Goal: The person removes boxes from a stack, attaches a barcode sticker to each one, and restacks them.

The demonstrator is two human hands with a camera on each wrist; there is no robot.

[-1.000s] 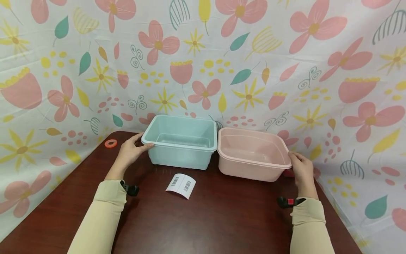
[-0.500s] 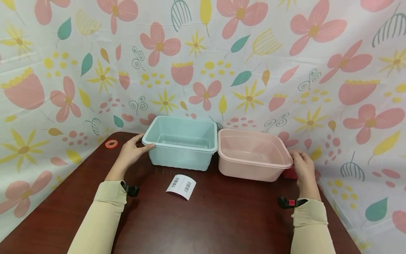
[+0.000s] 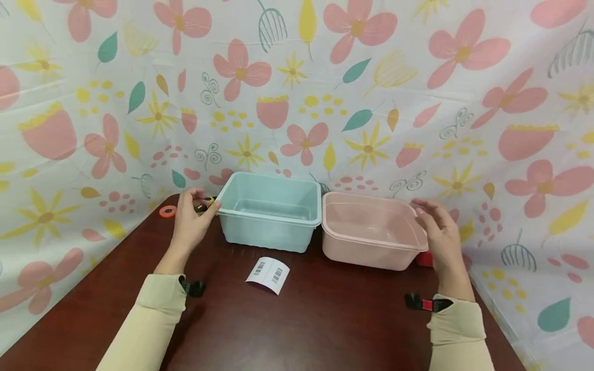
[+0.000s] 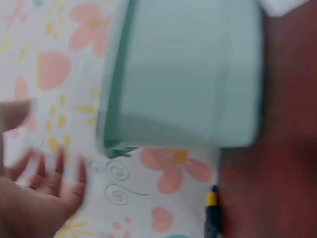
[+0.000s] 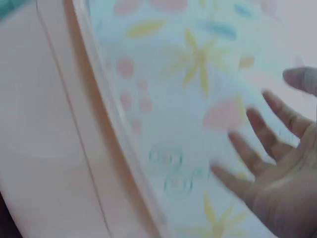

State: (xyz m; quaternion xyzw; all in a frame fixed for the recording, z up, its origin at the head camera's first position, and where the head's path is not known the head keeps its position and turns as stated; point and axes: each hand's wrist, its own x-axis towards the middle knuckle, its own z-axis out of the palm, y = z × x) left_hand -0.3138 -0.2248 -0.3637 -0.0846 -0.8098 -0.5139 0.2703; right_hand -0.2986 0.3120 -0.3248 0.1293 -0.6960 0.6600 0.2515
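Observation:
A light blue basin (image 3: 266, 229) stands left of a pink basin (image 3: 366, 252), the two side by side at the back of the table. My left hand (image 3: 189, 221) is beside the blue basin's left rim; the left wrist view shows the hand (image 4: 44, 193) apart from the basin (image 4: 183, 74), fingers spread and holding nothing. My right hand (image 3: 443, 237) is at the pink basin's right end. In the right wrist view this hand (image 5: 277, 168) has spread fingers, apart from the pink basin (image 5: 44, 124).
A white paper with barcodes (image 3: 268, 274) lies in front of the blue basin. An orange ring (image 3: 168, 211) lies at the back left. A black and yellow tool (image 4: 213, 213) lies left of the blue basin. Something red (image 3: 424, 259) shows behind the pink basin's right end.
Both hands have let go of the basin rims and lifted a little, fingers opened. The black and yellow tool now shows behind my left hand. The head view has shifted slightly.

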